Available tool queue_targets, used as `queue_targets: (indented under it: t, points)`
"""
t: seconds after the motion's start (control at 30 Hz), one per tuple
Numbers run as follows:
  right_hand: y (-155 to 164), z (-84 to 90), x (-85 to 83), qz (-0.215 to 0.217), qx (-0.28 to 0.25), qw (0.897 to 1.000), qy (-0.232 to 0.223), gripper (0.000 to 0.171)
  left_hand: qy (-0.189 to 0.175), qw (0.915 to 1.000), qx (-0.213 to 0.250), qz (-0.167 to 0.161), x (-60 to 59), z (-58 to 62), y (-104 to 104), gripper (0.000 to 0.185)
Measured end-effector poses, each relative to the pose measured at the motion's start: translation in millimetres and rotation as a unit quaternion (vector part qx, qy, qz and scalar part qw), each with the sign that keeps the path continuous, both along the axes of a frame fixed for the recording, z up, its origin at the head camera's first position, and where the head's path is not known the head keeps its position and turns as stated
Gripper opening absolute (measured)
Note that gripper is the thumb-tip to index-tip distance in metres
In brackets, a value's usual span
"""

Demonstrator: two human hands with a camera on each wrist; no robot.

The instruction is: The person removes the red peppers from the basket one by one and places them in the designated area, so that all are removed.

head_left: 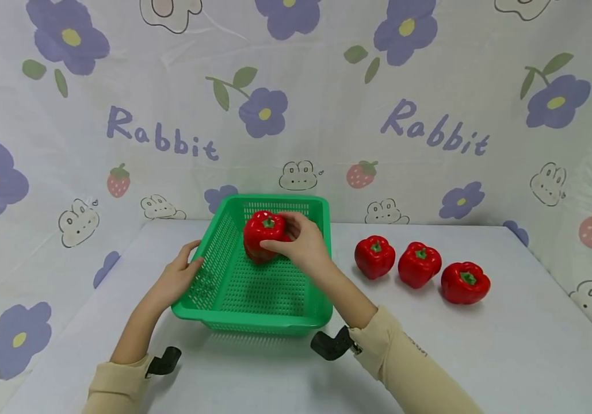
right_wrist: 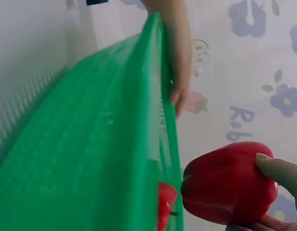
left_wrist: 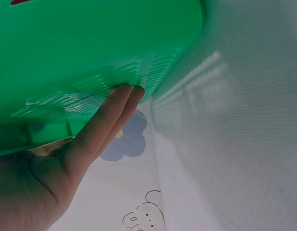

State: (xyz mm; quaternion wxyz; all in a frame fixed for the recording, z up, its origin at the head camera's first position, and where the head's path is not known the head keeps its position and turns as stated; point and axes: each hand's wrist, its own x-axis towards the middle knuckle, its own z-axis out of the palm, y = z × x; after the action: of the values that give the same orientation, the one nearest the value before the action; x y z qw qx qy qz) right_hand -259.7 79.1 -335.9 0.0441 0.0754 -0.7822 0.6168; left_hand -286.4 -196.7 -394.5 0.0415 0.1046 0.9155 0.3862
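Over the green basket (head_left: 254,310), right grip (head_left: 303,241) clasps an upright pepper (head_left: 262,233), stem up; left grip (head_left: 179,279) flat against its wall

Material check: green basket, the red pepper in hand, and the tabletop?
Green basket: looks like moulded plastic, semi-gloss, with slotted mesh walls and floor and a smooth rolled rim. Red pepper held by the right hand: uniform glossy skin with sharp highlights, possibly a plastic replica; cannot tell for sure. Tabletop: matte pale surface with a fine weave-like texture in the left wrist view, maybe cloth or textured laminate.
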Motion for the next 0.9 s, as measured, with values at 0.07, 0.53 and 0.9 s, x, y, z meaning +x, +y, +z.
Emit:
queue_targets:
  t: [0.07,0.53,0.9]
  points:
    - [10.2,1.5,3.1,-0.002,-0.001,1.000,0.003,0.066,-0.001,1.0000,0.001,-0.002,0.2,-0.5,0.7,0.057]
    - [72.9,3.2,28.0,-0.037,0.024,0.999,0.015,0.071,0.002,1.0000,-0.001,-0.001,-2.0,-1.9,0.1,0.057]
    - [107.4,-2.4,45.8,-0.089,0.034,0.995,-0.012,0.074,0.002,1.0000,-0.005,0.001,0.6,-0.4,0.8,0.057]
